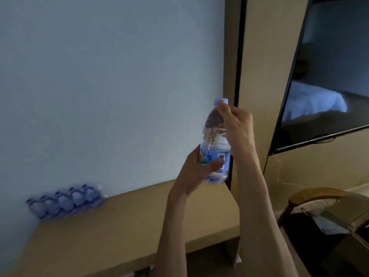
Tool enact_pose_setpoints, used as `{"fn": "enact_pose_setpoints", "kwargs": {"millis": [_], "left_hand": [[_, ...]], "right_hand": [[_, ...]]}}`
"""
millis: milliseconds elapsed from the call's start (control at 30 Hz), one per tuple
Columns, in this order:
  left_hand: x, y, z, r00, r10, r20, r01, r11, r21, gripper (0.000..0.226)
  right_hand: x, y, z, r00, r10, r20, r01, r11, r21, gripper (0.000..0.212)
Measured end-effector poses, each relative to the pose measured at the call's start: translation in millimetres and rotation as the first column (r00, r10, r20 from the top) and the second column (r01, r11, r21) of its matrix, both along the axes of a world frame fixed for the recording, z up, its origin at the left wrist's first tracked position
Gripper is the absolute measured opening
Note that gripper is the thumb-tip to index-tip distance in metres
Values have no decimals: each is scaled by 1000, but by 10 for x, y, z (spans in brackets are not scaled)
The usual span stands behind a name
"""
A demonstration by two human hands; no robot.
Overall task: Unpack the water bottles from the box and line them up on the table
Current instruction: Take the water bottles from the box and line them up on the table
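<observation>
A clear water bottle (pixel 214 136) with a blue label and pale cap is held upright in the air above the table's right end. My left hand (pixel 196 172) grips its lower half around the label. My right hand (pixel 237 126) holds the neck just under the cap. Several more bottles (pixel 65 200) stand in a row against the wall at the far left of the wooden table (pixel 119 226), blurred. The box is not in view.
A dark TV screen (pixel 323 76) hangs on the wall at right. Below it stands a chair with a curved wooden back (pixel 319 194), a tagged item on it. A thin cable hangs down the wall beside the chair.
</observation>
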State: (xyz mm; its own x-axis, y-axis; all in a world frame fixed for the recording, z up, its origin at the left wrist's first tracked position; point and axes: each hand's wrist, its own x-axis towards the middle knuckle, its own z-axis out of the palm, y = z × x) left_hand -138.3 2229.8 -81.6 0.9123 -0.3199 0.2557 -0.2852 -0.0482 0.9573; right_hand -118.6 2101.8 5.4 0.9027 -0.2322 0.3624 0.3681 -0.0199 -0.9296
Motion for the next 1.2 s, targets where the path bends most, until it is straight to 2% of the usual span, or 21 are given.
{"fn": "enact_pose_setpoints", "kwargs": {"millis": [100,167,267,367,500,600,667,733,800,833,900,967,1000,1067,1133,1200], "left_hand": [[-235,704,11,980,172,97,-172,985,-7,48],[-380,1086,-3,977,200,77,-197,980,-33,43],[-601,1558,-36,979,202,-3,-200,966,-162,59],[-779,1930,-18,961,275,33,-258,931,-260,66],[-831,2133,81,964,266,-8,-261,941,-216,56],[-880,2183,134,974,215,-75,-228,926,-301,75],[-908,2197,137,989,141,-37,-145,930,-337,70],[-920,2194,155,992,128,-7,-124,947,-297,59],[-899,2140,173,967,255,14,-244,937,-251,51],[-877,2089,179,936,349,46,-332,919,-211,49],[-829,1944,194,840,527,133,-517,850,-101,49],[-795,1816,196,768,612,187,-613,788,-62,51],[-784,1787,187,780,592,203,-595,802,-54,53],[-736,1829,134,868,465,177,-462,885,-62,55],[-725,1914,139,931,357,75,-346,930,-125,63],[-718,1928,171,965,260,-31,-261,946,-194,80]], "right_hand": [[-139,680,-43,996,85,30,-86,996,33,39],[-219,1090,-53,988,150,26,-150,989,18,40],[-325,1562,-37,963,268,18,-269,963,32,41],[-433,1917,-2,925,379,4,-378,921,93,41],[-532,2202,50,856,515,39,-517,852,82,40],[-584,2242,109,776,628,67,-629,759,168,34],[-603,2215,129,735,674,73,-670,707,225,35],[-609,2209,155,727,685,52,-672,693,262,38],[-605,2213,224,761,649,-16,-620,734,277,38],[-588,2213,275,797,601,-62,-576,786,226,35],[-549,2205,367,869,485,-103,-488,873,-11,34],[-531,2186,413,900,431,-65,-436,891,-125,35],[-516,2170,418,903,428,-47,-430,895,-122,33],[-479,2102,433,878,477,-43,-479,874,-81,29],[-431,1995,471,814,579,-43,-579,815,14,28],[-388,1911,513,760,649,-37,-649,761,0,27]]}}
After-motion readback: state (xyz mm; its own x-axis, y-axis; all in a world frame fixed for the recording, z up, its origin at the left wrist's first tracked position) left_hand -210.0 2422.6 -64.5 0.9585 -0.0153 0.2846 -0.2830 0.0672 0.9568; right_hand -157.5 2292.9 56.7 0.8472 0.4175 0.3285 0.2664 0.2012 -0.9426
